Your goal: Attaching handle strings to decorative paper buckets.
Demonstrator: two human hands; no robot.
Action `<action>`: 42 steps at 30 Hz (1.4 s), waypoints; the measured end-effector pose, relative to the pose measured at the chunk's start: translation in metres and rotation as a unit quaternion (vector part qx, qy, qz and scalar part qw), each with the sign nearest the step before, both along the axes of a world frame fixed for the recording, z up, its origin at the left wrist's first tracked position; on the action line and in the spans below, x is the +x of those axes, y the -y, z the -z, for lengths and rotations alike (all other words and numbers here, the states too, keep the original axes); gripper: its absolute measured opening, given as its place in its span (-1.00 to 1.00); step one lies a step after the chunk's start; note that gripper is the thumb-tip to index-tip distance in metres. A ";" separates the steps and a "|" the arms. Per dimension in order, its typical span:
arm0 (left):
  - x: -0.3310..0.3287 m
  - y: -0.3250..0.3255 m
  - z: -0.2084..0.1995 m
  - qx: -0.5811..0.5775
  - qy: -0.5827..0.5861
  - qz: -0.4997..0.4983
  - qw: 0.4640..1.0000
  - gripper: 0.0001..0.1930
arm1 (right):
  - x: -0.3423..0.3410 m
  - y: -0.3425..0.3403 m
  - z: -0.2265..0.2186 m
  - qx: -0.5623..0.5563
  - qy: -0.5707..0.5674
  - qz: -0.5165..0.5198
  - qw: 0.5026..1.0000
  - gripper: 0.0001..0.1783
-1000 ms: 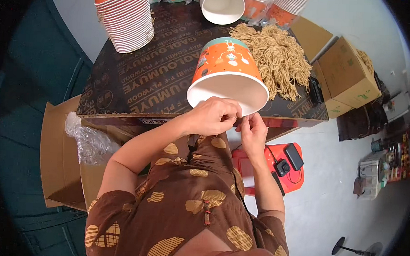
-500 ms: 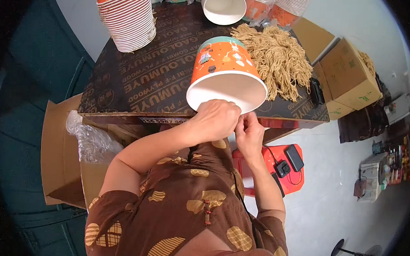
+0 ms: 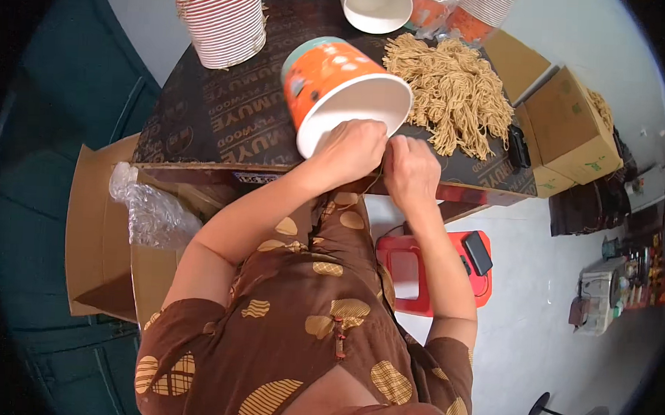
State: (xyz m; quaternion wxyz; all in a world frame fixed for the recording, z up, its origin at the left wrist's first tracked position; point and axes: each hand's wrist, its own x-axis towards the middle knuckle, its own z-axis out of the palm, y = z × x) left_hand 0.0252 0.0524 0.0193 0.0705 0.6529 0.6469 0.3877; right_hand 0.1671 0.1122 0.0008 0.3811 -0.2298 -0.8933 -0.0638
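An orange paper bucket [image 3: 331, 68] with a green base and white inside lies tipped on the table, its mouth toward me. My left hand [image 3: 354, 145] is closed at the lower rim of the mouth, overlapping it. Close beside it, my right hand [image 3: 412, 166] is closed too, thumb and fingers pinched. A thin tan cord [image 3: 376, 181] shows between the two hands and hangs below them; its ends are hidden by the fingers. Right of the bucket is a heap of tan cords [image 3: 452, 94].
A tall stack of paper buckets [image 3: 222, 25] stands at the far left; another white bucket [image 3: 378, 9] lies at the back. Cardboard boxes [image 3: 573, 129] flank the table on the right. Plastic wrap [image 3: 150, 211] hangs over an open carton at left. A red stool [image 3: 404, 274] stands below.
The bucket has shifted left and turned, its mouth now facing more to the right. Both hands have moved farther onto the table side, and the cord between them has become visible.
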 end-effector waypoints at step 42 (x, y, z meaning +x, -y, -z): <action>-0.005 -0.018 0.016 -0.002 0.057 -0.073 0.996 -0.69 | 0.006 -0.040 0.012 -0.210 -0.021 -0.162 0.964 -0.93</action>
